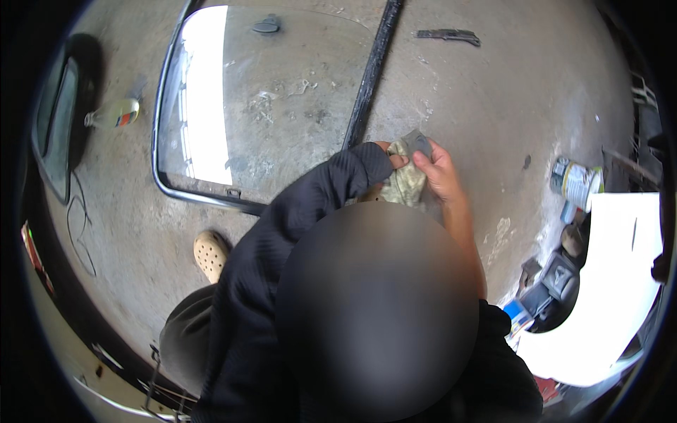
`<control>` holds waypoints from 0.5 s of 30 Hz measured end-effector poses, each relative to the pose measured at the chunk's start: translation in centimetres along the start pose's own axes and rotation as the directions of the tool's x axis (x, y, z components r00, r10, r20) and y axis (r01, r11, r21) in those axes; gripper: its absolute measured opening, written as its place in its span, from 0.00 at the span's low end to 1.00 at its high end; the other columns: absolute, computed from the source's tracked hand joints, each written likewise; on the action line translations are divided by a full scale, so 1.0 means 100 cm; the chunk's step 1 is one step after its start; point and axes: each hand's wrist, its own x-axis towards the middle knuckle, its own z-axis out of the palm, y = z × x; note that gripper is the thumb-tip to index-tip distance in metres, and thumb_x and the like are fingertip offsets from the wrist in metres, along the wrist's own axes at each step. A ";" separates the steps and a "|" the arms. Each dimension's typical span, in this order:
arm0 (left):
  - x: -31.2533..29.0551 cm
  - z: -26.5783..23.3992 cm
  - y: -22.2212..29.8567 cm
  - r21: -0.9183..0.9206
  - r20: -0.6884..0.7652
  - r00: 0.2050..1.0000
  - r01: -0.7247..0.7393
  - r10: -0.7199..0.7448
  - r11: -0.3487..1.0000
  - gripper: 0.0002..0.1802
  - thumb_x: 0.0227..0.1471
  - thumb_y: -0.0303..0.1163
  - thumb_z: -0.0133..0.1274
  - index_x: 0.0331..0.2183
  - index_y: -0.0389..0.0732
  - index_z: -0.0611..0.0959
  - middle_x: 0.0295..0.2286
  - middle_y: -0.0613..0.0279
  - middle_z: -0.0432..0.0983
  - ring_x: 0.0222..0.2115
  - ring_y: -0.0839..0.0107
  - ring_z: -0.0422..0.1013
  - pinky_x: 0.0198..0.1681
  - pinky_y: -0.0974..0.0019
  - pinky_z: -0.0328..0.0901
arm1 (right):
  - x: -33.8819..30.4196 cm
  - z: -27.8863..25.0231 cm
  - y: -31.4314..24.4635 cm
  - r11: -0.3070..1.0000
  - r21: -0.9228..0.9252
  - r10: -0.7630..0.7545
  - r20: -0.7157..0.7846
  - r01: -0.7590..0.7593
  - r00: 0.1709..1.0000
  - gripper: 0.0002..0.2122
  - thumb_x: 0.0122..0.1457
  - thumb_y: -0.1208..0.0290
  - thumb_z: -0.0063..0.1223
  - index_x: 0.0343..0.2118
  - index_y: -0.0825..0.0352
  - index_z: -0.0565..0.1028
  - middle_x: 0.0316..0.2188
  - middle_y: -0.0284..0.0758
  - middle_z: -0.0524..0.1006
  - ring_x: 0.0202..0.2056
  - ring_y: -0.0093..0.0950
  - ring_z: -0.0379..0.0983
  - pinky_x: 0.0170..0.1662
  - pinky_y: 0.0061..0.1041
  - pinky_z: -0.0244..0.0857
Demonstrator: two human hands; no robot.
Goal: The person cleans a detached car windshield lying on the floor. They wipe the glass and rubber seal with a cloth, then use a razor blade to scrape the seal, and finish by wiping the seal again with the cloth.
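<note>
In front of me, a crumpled pale green cloth (407,185) and a flat grey piece (417,142) are held together between my two hands. My left hand (397,159), at the end of a black sleeve, grips the cloth from the left, with most of its fingers hidden behind the sleeve and the folds. The thumb of my right hand (442,171) presses on the grey piece, its fingers curled behind. What kind of part the grey piece is, I cannot tell.
Left of my hands a glass pane (296,106) in a black frame lies on the concrete floor, a grey fitting (266,27) on it. Farther off lie a dark elongated part (449,35), a bottle (113,113) and another window (56,134). At right are a paint can (577,183) and white panel (620,282).
</note>
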 end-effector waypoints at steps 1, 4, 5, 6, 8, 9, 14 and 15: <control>-0.009 -0.016 0.003 0.210 -0.020 0.999 0.033 -0.030 0.977 0.27 0.47 0.43 0.55 0.44 0.34 0.75 0.36 0.50 0.75 0.32 0.64 0.74 0.36 0.64 0.69 | 0.009 0.008 0.002 1.000 -0.006 -0.001 0.023 0.002 1.000 0.19 0.54 0.66 0.57 0.45 0.71 0.70 0.37 0.30 0.75 0.38 0.19 0.69 0.44 0.21 0.63; -0.056 -0.063 0.043 0.709 -0.263 0.965 0.192 0.002 0.678 0.33 0.44 0.51 0.55 0.45 0.36 0.74 0.37 0.49 0.76 0.39 0.55 0.72 0.44 0.62 0.63 | 0.033 0.012 0.009 0.998 -0.060 -0.004 0.045 0.007 0.999 0.15 0.55 0.69 0.55 0.42 0.73 0.71 0.36 0.32 0.76 0.37 0.20 0.70 0.42 0.21 0.65; -0.075 -0.077 0.048 0.713 -0.360 0.930 0.229 0.067 0.663 0.31 0.45 0.49 0.55 0.44 0.35 0.74 0.35 0.48 0.76 0.38 0.56 0.72 0.43 0.62 0.64 | 0.047 0.015 0.023 0.976 -0.209 -0.047 0.044 0.055 0.998 0.16 0.55 0.68 0.56 0.42 0.74 0.72 0.37 0.35 0.76 0.38 0.24 0.71 0.42 0.24 0.65; -0.089 -0.091 0.056 0.800 -0.302 0.932 0.132 0.202 0.585 0.28 0.47 0.47 0.54 0.43 0.36 0.74 0.34 0.48 0.76 0.36 0.58 0.73 0.40 0.61 0.65 | 0.062 0.005 0.044 0.922 -0.374 -0.098 0.020 0.099 0.995 0.17 0.54 0.67 0.57 0.41 0.74 0.72 0.39 0.39 0.76 0.40 0.28 0.72 0.43 0.26 0.65; -0.138 -0.088 0.090 0.813 -0.492 0.867 0.423 0.082 0.401 0.24 0.48 0.43 0.55 0.42 0.37 0.74 0.32 0.49 0.76 0.33 0.58 0.73 0.38 0.62 0.67 | 0.074 0.018 0.060 0.810 -0.574 -0.150 0.002 0.124 0.989 0.18 0.52 0.65 0.58 0.39 0.76 0.72 0.41 0.46 0.75 0.43 0.36 0.72 0.45 0.31 0.65; -0.173 -0.094 0.090 0.821 -0.563 0.820 0.541 0.105 0.179 0.22 0.48 0.41 0.55 0.41 0.37 0.75 0.32 0.50 0.75 0.31 0.57 0.74 0.38 0.64 0.67 | 0.075 0.051 0.063 0.795 -0.593 -0.148 0.018 0.130 0.989 0.19 0.51 0.64 0.59 0.37 0.77 0.72 0.43 0.51 0.73 0.46 0.41 0.71 0.46 0.33 0.64; -0.297 -0.090 0.075 0.773 -0.634 0.733 0.593 0.246 0.225 0.26 0.44 0.34 0.56 0.46 0.40 0.71 0.43 0.48 0.70 0.44 0.53 0.67 0.47 0.57 0.62 | 0.051 0.096 0.058 0.372 -0.922 -0.518 -0.112 0.105 0.848 0.28 0.49 0.58 0.59 0.49 0.67 0.63 0.46 0.49 0.63 0.46 0.44 0.62 0.47 0.43 0.56; -0.309 -0.065 0.088 0.737 -0.674 0.709 0.627 0.208 0.251 0.29 0.43 0.32 0.57 0.49 0.42 0.69 0.45 0.49 0.68 0.47 0.53 0.65 0.50 0.56 0.60 | 0.046 0.084 0.057 0.304 -0.944 -0.570 -0.071 0.130 0.818 0.27 0.50 0.57 0.58 0.49 0.68 0.64 0.47 0.49 0.62 0.47 0.44 0.61 0.47 0.45 0.54</control>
